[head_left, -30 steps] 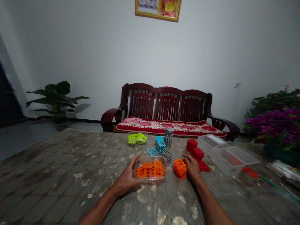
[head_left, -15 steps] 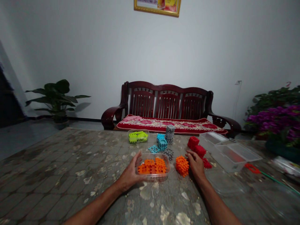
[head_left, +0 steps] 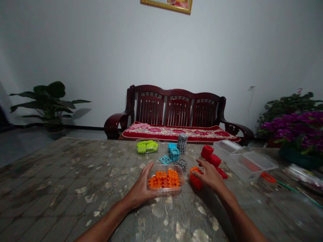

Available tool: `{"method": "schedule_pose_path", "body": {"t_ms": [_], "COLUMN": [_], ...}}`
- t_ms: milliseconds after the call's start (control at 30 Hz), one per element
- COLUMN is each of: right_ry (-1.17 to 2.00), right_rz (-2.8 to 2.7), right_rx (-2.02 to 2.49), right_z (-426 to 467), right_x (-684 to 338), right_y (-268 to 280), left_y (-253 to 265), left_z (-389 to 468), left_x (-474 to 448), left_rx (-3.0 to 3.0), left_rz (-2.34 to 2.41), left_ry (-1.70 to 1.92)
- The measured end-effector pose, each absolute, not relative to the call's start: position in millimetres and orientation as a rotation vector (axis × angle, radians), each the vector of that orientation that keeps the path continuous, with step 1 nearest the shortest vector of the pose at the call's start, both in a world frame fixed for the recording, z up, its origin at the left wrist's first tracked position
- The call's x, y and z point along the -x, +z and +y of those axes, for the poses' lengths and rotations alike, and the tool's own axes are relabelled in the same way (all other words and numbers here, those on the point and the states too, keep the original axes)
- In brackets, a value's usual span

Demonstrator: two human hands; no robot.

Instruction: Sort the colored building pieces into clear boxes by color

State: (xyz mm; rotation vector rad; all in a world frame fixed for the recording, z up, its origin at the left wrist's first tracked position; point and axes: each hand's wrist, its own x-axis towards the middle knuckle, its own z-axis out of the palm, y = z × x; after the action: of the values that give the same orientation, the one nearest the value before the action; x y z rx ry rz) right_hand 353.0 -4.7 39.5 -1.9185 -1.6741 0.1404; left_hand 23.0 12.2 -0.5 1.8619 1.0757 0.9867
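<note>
My left hand [head_left: 143,186] is wrapped round the left side of a clear plastic container [head_left: 165,193] on the table. Orange interlocking building pieces [head_left: 161,179] lie inside it in short stacks. Over a stack of orange pieces [head_left: 195,183] to the right of the container hovers my right hand [head_left: 210,174], its thumb and fingers apart; it hides part of that stack. Further back are a blue stack [head_left: 174,153], a tall grey stack [head_left: 182,144], loose grey pieces [head_left: 181,164] and red stacks [head_left: 214,160].
A clear tub of lime-green pieces [head_left: 147,147] stands at the back left. On the right are an opened clear box [head_left: 248,168], a clear lid [head_left: 292,205], an orange-red item [head_left: 268,177] with a green stick, and purple flowers [head_left: 297,129]. A wooden bench [head_left: 178,104] stands behind.
My right hand has lifted from the table beside the orange stack and moved left over it. The left hand keeps its hold on the container. The view has shifted slightly.
</note>
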Motion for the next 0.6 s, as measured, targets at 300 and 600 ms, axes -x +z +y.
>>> {"method": "schedule_pose_path", "body": {"t_ms": [300,600], "right_ry": [0.002,-0.145], "right_rz": [-1.767,-1.795], "right_rx": [2.069,2.161], "right_z": [-10.0,-12.2], "right_x": [-348.2,-345.4], "right_y": [46.2,44.7], "left_y": [1.8,-4.2], "left_z": [15.2,16.7], "left_x": [-24.3,-24.8], "left_rx": [-1.844,-1.816], "left_rz": [1.074,1.029], "left_ry": [1.002,1.041]}}
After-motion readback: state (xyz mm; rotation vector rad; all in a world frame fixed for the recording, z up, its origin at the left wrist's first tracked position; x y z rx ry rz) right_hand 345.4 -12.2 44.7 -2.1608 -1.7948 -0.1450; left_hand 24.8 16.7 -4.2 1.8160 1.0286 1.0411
